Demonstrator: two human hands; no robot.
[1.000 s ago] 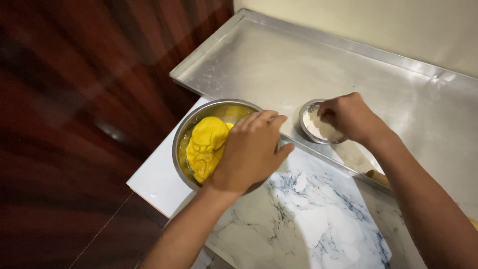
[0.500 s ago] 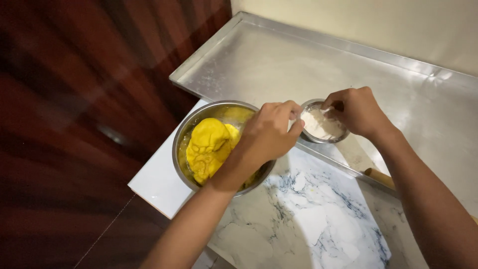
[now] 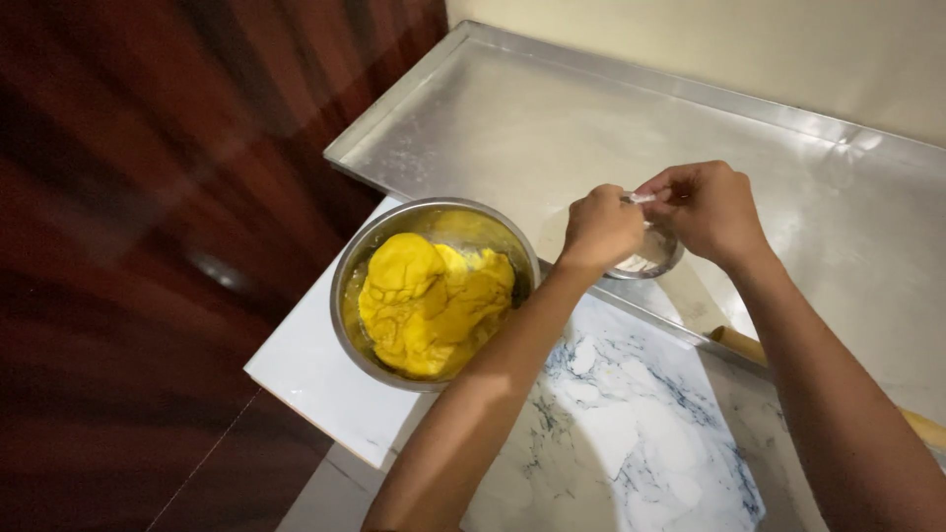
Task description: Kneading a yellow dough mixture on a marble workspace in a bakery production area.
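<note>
Left hand [image 3: 599,229] and right hand [image 3: 711,210] meet over small flour bowl [image 3: 645,261], fingers pinched on a small white bit | yellow dough [image 3: 434,305] sits kneaded in steel bowl [image 3: 347,296] at 9 o'clock of them | marble board [image 3: 631,443] at 6 o'clock, rolling pin [image 3: 739,345] untouched: rolling seemingly not begun.

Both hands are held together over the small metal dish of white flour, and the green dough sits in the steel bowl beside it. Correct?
One error: the head view shows the dough is yellow, not green. The left hand and right hand do meet over the small flour dish, beside the steel bowl.
</note>
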